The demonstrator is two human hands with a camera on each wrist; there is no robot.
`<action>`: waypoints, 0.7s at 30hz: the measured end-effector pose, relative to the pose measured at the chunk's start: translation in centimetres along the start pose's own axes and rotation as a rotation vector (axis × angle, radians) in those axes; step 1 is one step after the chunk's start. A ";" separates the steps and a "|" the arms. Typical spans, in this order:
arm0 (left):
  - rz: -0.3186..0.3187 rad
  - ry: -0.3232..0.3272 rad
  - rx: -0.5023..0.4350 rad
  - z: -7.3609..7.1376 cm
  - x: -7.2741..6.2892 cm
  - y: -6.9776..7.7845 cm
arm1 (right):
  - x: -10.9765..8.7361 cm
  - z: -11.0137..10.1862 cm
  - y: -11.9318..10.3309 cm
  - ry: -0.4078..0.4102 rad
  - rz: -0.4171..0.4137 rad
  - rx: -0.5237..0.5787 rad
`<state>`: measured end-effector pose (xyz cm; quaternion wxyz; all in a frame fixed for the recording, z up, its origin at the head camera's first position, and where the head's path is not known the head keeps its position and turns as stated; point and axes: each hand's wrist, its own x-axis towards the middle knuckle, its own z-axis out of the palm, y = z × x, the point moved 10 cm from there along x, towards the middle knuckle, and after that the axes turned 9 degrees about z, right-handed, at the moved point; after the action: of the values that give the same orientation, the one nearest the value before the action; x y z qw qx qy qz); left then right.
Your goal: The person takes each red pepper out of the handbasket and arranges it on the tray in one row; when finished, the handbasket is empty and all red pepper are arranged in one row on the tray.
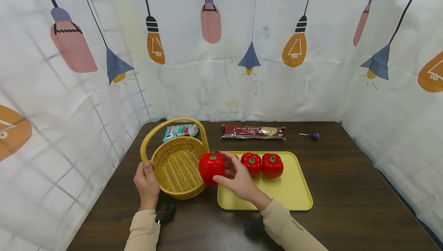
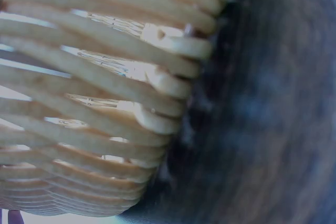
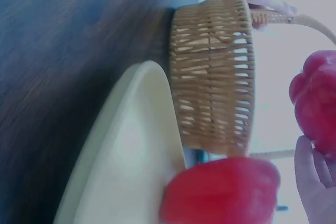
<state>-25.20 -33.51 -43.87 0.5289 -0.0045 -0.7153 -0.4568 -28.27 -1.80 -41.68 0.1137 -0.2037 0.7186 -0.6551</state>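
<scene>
My left hand (image 1: 147,183) grips the yellow wicker basket (image 1: 183,195) where the tall handle meets its left rim. Woven strands of the basket wall (image 2: 94,72) fill much of the left wrist view. Between thumb and fingers, my right hand (image 1: 242,182) holds a red bell pepper (image 1: 209,169) beside the basket's right rim, near the tray's left edge. The right wrist view shows this held pepper (image 3: 320,100) raised above the tray. Two more red bell peppers (image 1: 272,165) sit on the yellow tray (image 1: 287,193), and another is mostly hidden behind my right hand.
Behind the basket lies a teal snack packet (image 1: 180,131), partly covered by the handle. A dark red spaghetti pack (image 1: 253,132) and a purple lollipop (image 1: 313,135) lie along the back of the dark wooden table (image 1: 353,193). Printed curtains surround the table.
</scene>
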 end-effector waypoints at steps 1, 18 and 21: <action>0.000 0.000 0.002 0.0 0.0 0.0 | -0.3 -0.3 -0.2 0.004 -0.009 0.002; -0.012 0.009 -0.013 0.0 0.1 0.1 | -4.1 -9.7 -1.3 0.236 -0.062 0.051; -0.008 0.004 -0.008 0.0 0.1 0.2 | -4.6 -11.2 -1.6 0.260 -0.100 0.014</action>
<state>-25.14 -33.43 -43.68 0.5285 -0.0026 -0.7124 -0.4617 -28.78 10.17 -39.32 -0.0118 -0.1520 0.7116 -0.6859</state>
